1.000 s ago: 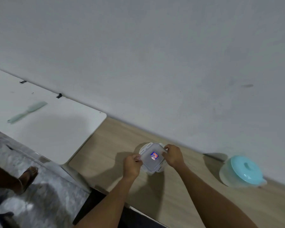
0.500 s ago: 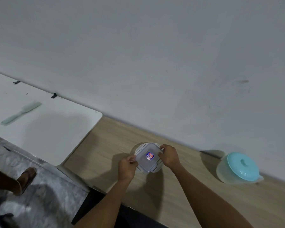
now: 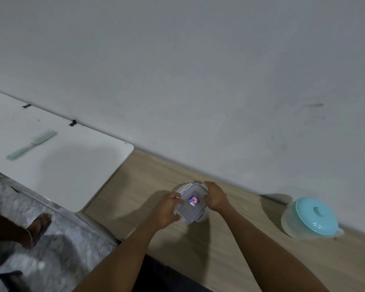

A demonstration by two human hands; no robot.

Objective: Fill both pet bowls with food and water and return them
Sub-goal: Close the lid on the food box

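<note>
Nearest, two bare forearms reach in from the bottom edge over the wooden table (image 3: pixel 251 270). At the near left a foot (image 3: pixel 39 225) in a sandal stands on the grey marbled floor (image 3: pixel 57 262).

The left hand (image 3: pixel 167 210) and right hand (image 3: pixel 216 196) meet at mid-table around a small clear container (image 3: pixel 190 211). It is square with rounded corners, and its lid carries a red-and-blue sticker (image 3: pixel 193 200). The left fingers (image 3: pixel 174 197) are curled over its left edge and grip it. The right fingers wrap the far right edge and grip it too, so both hands are closed on it. White slotted flaps stick out at its far-left and near-right sides. I cannot tell if they are lid latches or part of something under it, nor if the container touches the table or is held just above it. A shadow lies on the wood right below.

Further right, well apart from the hands, a translucent tub with a teal lid (image 3: pixel 313 218) stands on the same table near the wall. The lid is on, knob up.

To the left, a white table (image 3: pixel 72 171) butts against the wooden one. A pale green spatula (image 3: pixel 32 145) lies flat on it toward the far side, alone. Two small black clips (image 3: pixel 73 122) sit on its back edge.

Beyond all that is a plain grey-white wall (image 3: pixel 198 60) with faint scuffs on the right.
</note>
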